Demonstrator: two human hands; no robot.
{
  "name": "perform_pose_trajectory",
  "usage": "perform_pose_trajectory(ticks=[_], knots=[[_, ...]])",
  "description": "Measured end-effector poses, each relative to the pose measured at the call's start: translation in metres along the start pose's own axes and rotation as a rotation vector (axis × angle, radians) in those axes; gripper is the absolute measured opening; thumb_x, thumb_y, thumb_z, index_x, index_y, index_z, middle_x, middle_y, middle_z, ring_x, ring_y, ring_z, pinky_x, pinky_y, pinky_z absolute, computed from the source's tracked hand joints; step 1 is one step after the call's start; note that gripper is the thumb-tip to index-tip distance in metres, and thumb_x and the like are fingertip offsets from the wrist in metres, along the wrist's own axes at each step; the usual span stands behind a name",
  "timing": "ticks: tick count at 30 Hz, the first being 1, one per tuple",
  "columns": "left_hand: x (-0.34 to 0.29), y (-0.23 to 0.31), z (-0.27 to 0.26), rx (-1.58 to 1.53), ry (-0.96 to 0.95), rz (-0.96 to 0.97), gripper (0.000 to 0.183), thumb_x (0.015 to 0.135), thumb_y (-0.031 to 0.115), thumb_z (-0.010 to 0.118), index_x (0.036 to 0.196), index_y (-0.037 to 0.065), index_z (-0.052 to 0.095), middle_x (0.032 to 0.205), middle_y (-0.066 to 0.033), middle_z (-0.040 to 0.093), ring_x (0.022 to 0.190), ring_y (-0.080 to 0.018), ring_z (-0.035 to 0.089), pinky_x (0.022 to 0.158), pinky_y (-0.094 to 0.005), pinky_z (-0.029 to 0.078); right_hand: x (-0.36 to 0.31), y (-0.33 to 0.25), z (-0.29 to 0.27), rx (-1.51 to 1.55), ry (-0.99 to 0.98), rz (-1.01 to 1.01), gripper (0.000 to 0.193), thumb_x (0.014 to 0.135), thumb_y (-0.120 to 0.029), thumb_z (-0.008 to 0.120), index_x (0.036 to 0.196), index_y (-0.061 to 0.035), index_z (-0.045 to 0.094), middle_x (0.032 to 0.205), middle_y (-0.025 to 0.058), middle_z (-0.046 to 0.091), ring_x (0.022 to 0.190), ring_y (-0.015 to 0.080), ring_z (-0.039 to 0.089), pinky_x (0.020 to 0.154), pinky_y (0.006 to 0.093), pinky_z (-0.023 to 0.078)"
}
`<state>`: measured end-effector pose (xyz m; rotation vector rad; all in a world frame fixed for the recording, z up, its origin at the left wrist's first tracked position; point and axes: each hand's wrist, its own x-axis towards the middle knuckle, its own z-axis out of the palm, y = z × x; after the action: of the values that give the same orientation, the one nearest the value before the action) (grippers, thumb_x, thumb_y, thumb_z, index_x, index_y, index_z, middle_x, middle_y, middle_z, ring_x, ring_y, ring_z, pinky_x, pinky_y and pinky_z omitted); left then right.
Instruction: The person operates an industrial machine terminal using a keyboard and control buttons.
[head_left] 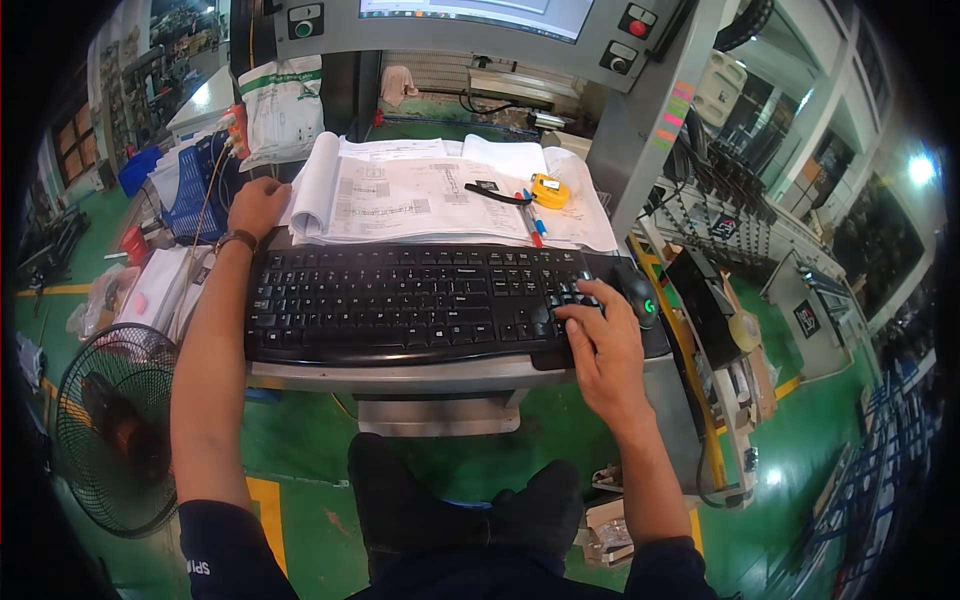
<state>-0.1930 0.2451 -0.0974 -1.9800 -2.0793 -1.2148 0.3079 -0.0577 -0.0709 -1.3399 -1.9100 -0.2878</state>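
My right hand [605, 345] is over the number pad at the right end of a black keyboard [400, 300]. Its fingers are apart, with the fingertips on or just above the keys; nothing is in it. At the left edge of a stack of technical drawings [400, 200], my left hand [260, 207] rests beside the rolled-back pages [318, 180]. Its fingers bend down and their tips are hidden, so I cannot tell whether they grip a page. A yellow tape measure [549, 191] with a black strap lies on the drawings, alongside red and blue pens [531, 215].
Right of the keyboard is a black mouse [636, 292]. Above the desk hangs a machine panel with a screen [480, 12] and a red button [637, 28]. A fan [115, 430] stands at lower left. Blue baskets [200, 190] and a white bag [283, 110] are at the left.
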Motion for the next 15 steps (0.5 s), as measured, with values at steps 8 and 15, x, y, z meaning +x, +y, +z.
perform_pose_trajectory(ticks=[8, 15], knots=[[-0.001, 0.003, -0.002, 0.011, 0.006, -0.010, 0.038, 0.096, 0.039, 0.074, 0.112, 0.005, 0.084, 0.105, -0.0187, 0.083, 0.099, -0.0349, 0.080, 0.090, -0.0427, 0.061, 0.023, 0.008, 0.011, -0.069, 0.043, -0.021, 0.015, 0.102, -0.008, 0.068, 0.113, -0.0070, 0.079, 0.135, 0.0155, 0.069, 0.127, 0.0376, 0.064, 0.110, 0.0491, 0.045], [-0.001, 0.010, -0.008, -0.002, -0.087, -0.083, 0.042, 0.096, 0.044, 0.072, 0.115, 0.009, 0.084, 0.116, -0.0187, 0.081, 0.111, -0.0385, 0.077, 0.100, -0.0458, 0.058, -0.001, 0.003, 0.005, 0.001, 0.148, 0.007, 0.010, 0.097, -0.007, 0.072, 0.104, -0.0052, 0.078, 0.128, 0.0142, 0.071, 0.121, 0.0349, 0.065, 0.108, 0.0476, 0.044]])
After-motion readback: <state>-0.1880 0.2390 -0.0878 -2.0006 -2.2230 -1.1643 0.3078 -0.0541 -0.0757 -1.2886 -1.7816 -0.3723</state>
